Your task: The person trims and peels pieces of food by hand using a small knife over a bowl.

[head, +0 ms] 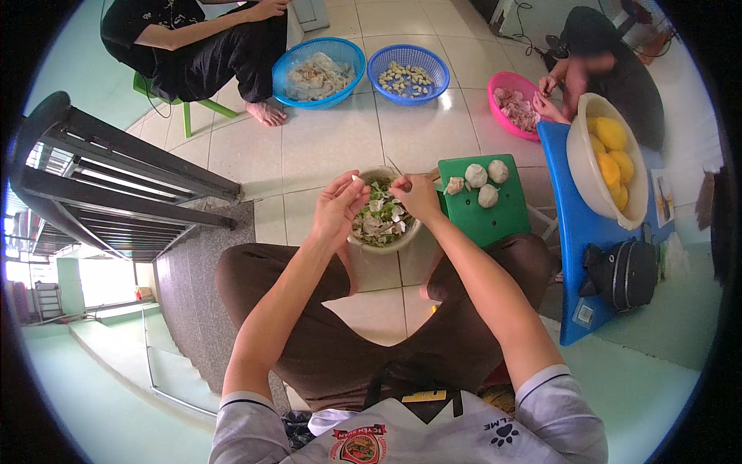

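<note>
My left hand [339,209] pinches a pale peeled garlic clove [357,180] between thumb and fingertips. In my right hand [418,196] is a thin knife [394,166], its blade pointing up and left. A brown wooden handle [431,174] shows beside that hand; whether it belongs to the knife I cannot tell. Below both hands, a pale bowl [387,249] on the floor holds garlic skins and green leafy scraps [379,219]. To the right, several whole garlic bulbs [476,175] and a smaller broken piece [454,185] rest on a green plastic stool [478,223].
Beyond are a light-blue basket of skins [319,103], a blue basket of cloves [408,102] and a pink basin [498,116]. Two people sit nearby. A blue table [555,232] bears a basin [585,174] of yellow fruit and a black bag [626,275]. Left stands a metal railing [133,174].
</note>
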The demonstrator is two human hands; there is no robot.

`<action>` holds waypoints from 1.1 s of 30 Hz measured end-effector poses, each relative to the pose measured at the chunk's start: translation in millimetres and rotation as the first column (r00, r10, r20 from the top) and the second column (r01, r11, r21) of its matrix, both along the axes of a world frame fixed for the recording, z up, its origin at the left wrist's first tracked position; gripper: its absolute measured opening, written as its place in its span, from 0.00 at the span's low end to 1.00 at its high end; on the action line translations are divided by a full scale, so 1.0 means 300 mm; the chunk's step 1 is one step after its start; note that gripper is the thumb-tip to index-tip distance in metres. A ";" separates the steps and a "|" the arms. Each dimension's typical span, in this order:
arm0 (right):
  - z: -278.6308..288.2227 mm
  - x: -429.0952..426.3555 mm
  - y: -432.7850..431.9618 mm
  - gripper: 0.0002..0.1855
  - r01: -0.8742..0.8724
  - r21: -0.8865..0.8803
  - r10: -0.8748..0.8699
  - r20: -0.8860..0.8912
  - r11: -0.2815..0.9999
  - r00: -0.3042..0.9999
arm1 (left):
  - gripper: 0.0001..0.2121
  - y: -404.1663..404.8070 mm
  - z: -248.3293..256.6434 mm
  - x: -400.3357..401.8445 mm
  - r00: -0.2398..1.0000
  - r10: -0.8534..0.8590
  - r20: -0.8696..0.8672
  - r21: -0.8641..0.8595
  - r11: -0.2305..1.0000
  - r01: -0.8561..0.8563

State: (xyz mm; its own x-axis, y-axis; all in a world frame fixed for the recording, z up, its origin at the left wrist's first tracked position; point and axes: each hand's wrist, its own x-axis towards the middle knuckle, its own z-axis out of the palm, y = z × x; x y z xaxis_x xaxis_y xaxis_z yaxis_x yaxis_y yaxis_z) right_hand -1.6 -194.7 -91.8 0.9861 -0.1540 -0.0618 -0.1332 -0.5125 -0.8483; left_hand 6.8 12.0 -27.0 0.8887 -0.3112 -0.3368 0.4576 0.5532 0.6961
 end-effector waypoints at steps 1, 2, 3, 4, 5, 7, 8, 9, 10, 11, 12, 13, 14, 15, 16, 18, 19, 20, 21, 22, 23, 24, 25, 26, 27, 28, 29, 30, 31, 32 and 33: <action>-0.040 -0.003 -0.027 0.12 -0.017 -0.004 0.017 -0.041 1.000 0.999 | 0.17 -0.006 -0.008 0.005 1.000 -0.009 0.018 0.006 1.000 0.009; -0.050 -0.008 -0.030 0.12 -0.022 -0.002 0.022 -0.042 1.000 0.999 | 0.17 -0.003 0.000 0.003 1.000 -0.005 0.016 0.008 1.000 0.005; -0.061 -0.014 -0.034 0.12 -0.042 -0.035 0.039 -0.083 0.999 0.996 | 0.16 -0.002 0.008 0.000 1.000 0.012 0.015 0.019 1.000 -0.012; -0.071 -0.017 -0.035 0.12 -0.062 -0.067 0.053 -0.125 0.996 0.991 | 0.16 -0.003 0.016 -0.002 1.000 0.028 0.014 0.029 0.999 -0.028; -0.075 -0.016 -0.034 0.12 -0.062 -0.068 0.053 -0.125 0.996 0.991 | 0.16 -0.003 0.016 -0.003 1.000 0.028 0.014 0.028 0.999 -0.029; -0.082 -0.011 -0.036 0.12 -0.023 -0.093 0.015 -0.087 0.995 0.996 | 0.16 -0.009 0.016 -0.002 1.000 0.012 0.025 0.003 1.000 -0.012; -0.074 -0.006 -0.031 0.12 -0.025 -0.093 0.017 -0.088 0.995 0.996 | 0.16 -0.007 0.014 -0.002 1.000 0.014 0.025 0.004 1.000 -0.014; -0.065 0.000 -0.028 0.12 0.008 -0.102 -0.015 -0.072 0.995 0.997 | 0.16 -0.008 0.013 0.000 0.999 -0.011 0.034 0.011 1.000 0.010; -0.056 0.004 -0.027 0.12 0.041 -0.112 -0.048 -0.055 0.993 0.997 | 0.15 -0.010 0.011 0.001 0.998 -0.036 0.042 0.017 0.999 0.035; -0.030 0.009 -0.016 0.12 0.037 -0.111 -0.044 -0.055 0.993 0.998 | 0.15 -0.007 0.008 0.001 0.999 -0.032 0.043 0.018 0.999 0.031; 0.005 0.012 0.000 0.13 0.054 -0.089 -0.059 -0.059 0.995 0.997 | 0.15 0.002 0.007 0.000 0.999 -0.036 0.040 0.002 0.999 0.036; 0.040 0.016 0.019 0.13 0.070 -0.067 -0.074 -0.063 0.995 0.995 | 0.16 0.010 0.005 -0.001 0.999 -0.040 0.037 -0.015 0.999 0.041; 0.054 0.020 0.019 0.13 0.074 -0.069 -0.078 -0.063 0.995 0.995 | 0.16 0.001 0.012 -0.001 0.998 -0.043 0.037 -0.017 0.999 0.044; 0.069 0.025 0.020 0.14 0.091 -0.051 -0.091 0.002 0.995 0.996 | 0.16 -0.006 0.018 -0.002 0.998 -0.053 0.034 -0.034 0.998 0.055; 0.082 0.029 0.020 0.14 0.108 -0.032 -0.106 0.066 0.994 0.992 | 0.16 -0.013 0.024 -0.002 0.997 -0.063 0.032 -0.051 0.997 0.065; 0.121 0.035 0.041 0.14 0.095 0.020 -0.097 0.096 0.995 0.991 | 0.16 -0.006 0.024 -0.005 0.997 -0.063 0.036 -0.070 0.995 0.066; 0.141 0.037 0.049 0.15 0.082 0.069 -0.091 0.127 0.994 0.988 | 0.16 -0.003 0.024 -0.006 0.997 -0.065 0.041 -0.091 0.994 0.068; 0.149 0.041 0.047 0.15 0.086 0.069 -0.095 0.127 0.994 0.987 | 0.16 -0.007 0.029 -0.005 0.997 -0.068 0.041 -0.091 0.993 0.072; 0.156 0.044 0.044 0.15 0.087 0.100 -0.102 0.154 0.991 0.983 | 0.16 -0.011 0.035 -0.005 0.998 -0.061 0.023 -0.118 0.991 0.063; 0.164 0.046 0.039 0.16 0.088 0.131 -0.111 0.182 0.988 0.977 | 0.17 -0.016 0.040 -0.004 0.999 -0.054 0.005 -0.144 0.988 0.054; 0.183 0.047 0.040 0.16 0.088 0.132 -0.111 0.181 0.987 0.977 | 0.17 -0.012 0.039 -0.004 0.999 -0.054 0.005 -0.143 0.988 0.054; 0.202 0.047 0.038 0.16 0.092 0.202 -0.127 0.170 0.975 0.977 | 0.17 -0.007 0.039 -0.004 0.999 -0.040 -0.005 -0.146 0.989 0.038; 0.220 0.046 0.037 0.16 0.096 0.271 -0.143 0.158 0.958 0.977 | 0.17 -0.004 0.038 -0.004 1.000 -0.026 -0.015 -0.149 0.989 0.023; 0.234 0.047 0.028 0.16 0.100 0.271 -0.147 0.159 0.957 0.976 | 0.17 -0.007 0.039 -0.002 0.999 -0.030 -0.014 -0.148 0.989 0.028; 0.247 0.047 0.017 0.15 0.118 0.321 -0.177 0.161 0.940 0.971 | 0.16 -0.011 0.039 0.000 0.999 -0.043 -0.020 -0.161 0.986 0.039; 0.261 0.046 0.004 0.15 0.136 0.370 -0.207 0.161 0.919 0.965 | 0.15 -0.016 0.040 0.001 0.998 -0.057 -0.026 -0.175 0.983 0.052; 0.288 0.041 -0.005 0.15 0.139 0.372 -0.212 0.164 0.918 0.963 | 0.15 -0.023 0.049 0.003 0.998 -0.062 -0.023 -0.173 0.983 0.057; 0.317 0.031 -0.013 0.14 0.140 0.388 -0.209 0.142 0.911 0.967 | 0.14 -0.031 0.059 0.003 0.997 -0.067 -0.034 -0.201 0.978 0.058; 0.344 0.022 -0.019 0.14 0.142 0.405 -0.206 0.121 0.903 0.971 | 0.14 -0.040 0.069 0.003 0.996 -0.072 -0.044 -0.229 0.972 0.060; 0.365 0.012 -0.023 0.14 0.154 0.409 -0.221 0.122 0.899 0.968 | 0.14 -0.048 0.076 0.006 0.995 -0.086 -0.042 -0.224 0.972 0.075; 0.384 0.003 -0.026 0.14 0.118 0.403 -0.204 0.179 0.908 0.962 | 0.14 -0.057 0.084 0.007 0.996 -0.067 -0.067 -0.248 0.968 0.049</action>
